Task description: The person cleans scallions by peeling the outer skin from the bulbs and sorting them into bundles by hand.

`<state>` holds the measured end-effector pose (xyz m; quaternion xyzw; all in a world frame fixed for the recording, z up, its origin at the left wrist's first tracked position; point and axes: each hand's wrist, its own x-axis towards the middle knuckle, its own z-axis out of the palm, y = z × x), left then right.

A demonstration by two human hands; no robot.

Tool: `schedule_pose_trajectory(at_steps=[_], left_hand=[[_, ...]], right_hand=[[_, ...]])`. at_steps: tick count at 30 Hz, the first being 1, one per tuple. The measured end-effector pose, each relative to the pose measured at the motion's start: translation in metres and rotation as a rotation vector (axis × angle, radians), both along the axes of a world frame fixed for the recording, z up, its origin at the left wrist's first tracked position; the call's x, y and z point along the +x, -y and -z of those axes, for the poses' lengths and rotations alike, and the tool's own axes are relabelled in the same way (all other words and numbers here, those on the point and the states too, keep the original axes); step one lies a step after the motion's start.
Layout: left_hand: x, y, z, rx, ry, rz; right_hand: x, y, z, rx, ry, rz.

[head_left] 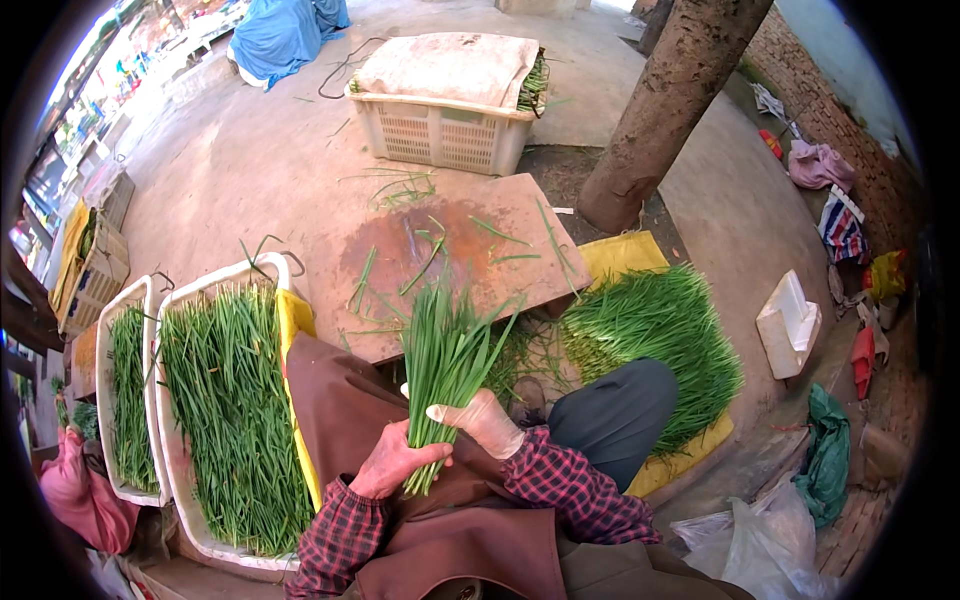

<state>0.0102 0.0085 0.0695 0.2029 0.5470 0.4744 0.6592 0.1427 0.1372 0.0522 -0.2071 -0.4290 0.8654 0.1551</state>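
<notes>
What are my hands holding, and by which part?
A bunch of green leaves, held around its lower half by the left hand and right hand.

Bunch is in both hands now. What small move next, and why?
I'd probably hold the bunch with the left hand and gather its top with the right hand: it fans out there, partly rightward, while the left hand grips low, near the bottom ends.

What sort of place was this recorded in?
Probably an outdoor yard where produce is handled: a tree trunk rises beside the paving, a brick wall runs along the right, and chive-like greens lie heaped beside the person's knee.
</notes>
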Motion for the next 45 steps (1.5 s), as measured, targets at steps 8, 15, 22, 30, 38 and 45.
schedule_pose_trajectory(at_steps=[8, 15, 22, 30, 38, 45], left_hand=[[0.001, 0.013, 0.016, 0.07, -0.026, -0.069], [0.004, 0.017, -0.002, 0.069, 0.092, -0.105], [0.01, 0.021, 0.011, 0.085, -0.201, -0.199], [0.011, 0.034, 0.017, 0.067, -0.039, -0.256], [0.003, 0.068, 0.01, 0.002, -0.016, -0.279], [-0.001, 0.109, -0.001, -0.092, -0.042, -0.173]], right_hand=[[-0.001, 0.003, 0.043, 0.096, 0.008, -0.017], [0.002, 0.002, 0.031, 0.133, 0.034, -0.104], [-0.004, 0.008, 0.012, 0.017, 0.137, 0.0], [-0.001, 0.009, 0.004, 0.043, 0.189, 0.067], [0.023, -0.016, 0.006, 0.323, 0.251, 0.086], [0.041, -0.079, -0.016, 0.275, 0.101, 0.46]])
